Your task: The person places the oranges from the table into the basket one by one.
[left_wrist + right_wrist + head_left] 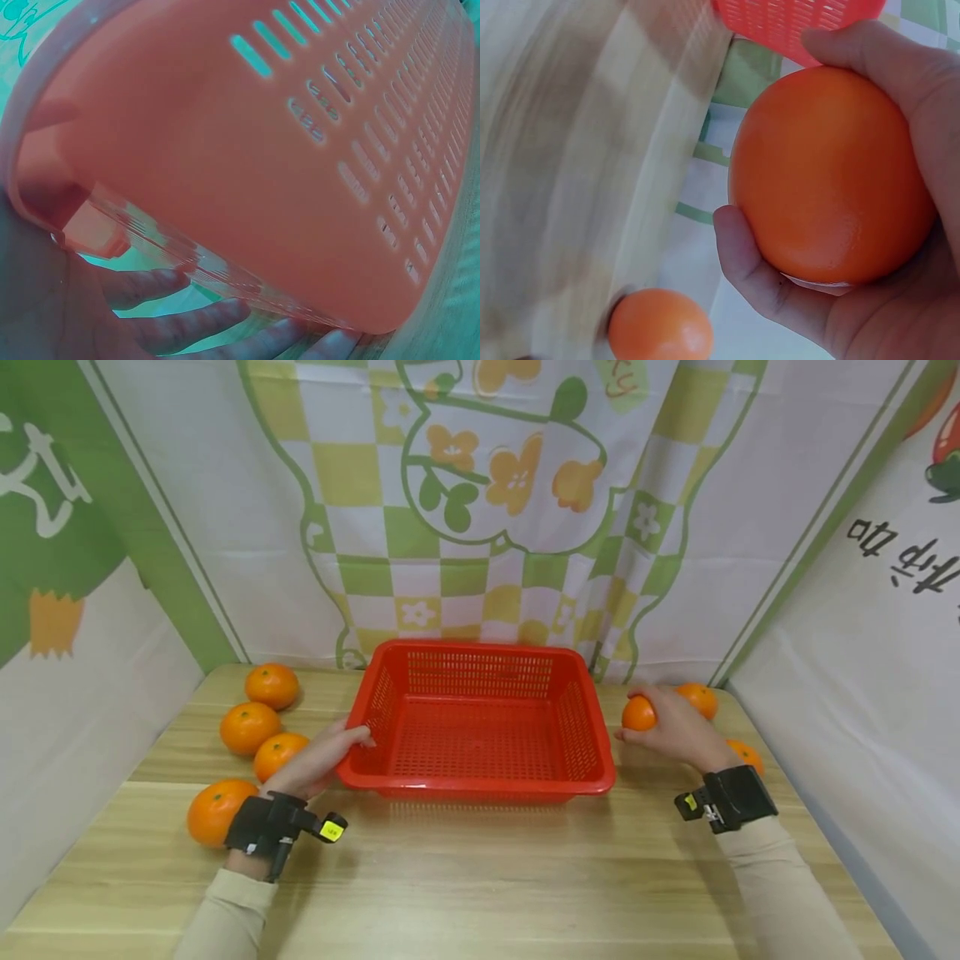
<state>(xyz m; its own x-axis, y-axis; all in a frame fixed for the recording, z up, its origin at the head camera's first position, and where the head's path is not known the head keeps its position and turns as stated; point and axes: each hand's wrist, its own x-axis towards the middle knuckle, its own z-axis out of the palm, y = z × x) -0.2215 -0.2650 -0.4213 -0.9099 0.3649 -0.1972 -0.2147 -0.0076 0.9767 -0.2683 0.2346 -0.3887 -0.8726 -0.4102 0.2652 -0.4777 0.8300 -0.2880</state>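
Note:
A red plastic basket (480, 783) with slotted walls stands in the middle of the wooden table, and nothing lies in it. My left hand (321, 762) grips its left rim, thumb over the edge; in the left wrist view the fingers (187, 324) spread along the outside of the wall (202, 150). To the right of the basket, my right hand (678, 731) holds a mandarin orange (639, 713). The right wrist view shows thumb and fingers curled round this mandarin orange (829, 172), with the palm behind it.
Several mandarin oranges (250, 728) sit on the table left of the basket, one partly behind the left wrist. Two more, one at the back right (699, 700) and one by the right wrist (747, 757), lie near the right edge. A patterned curtain (480, 568) hangs behind.

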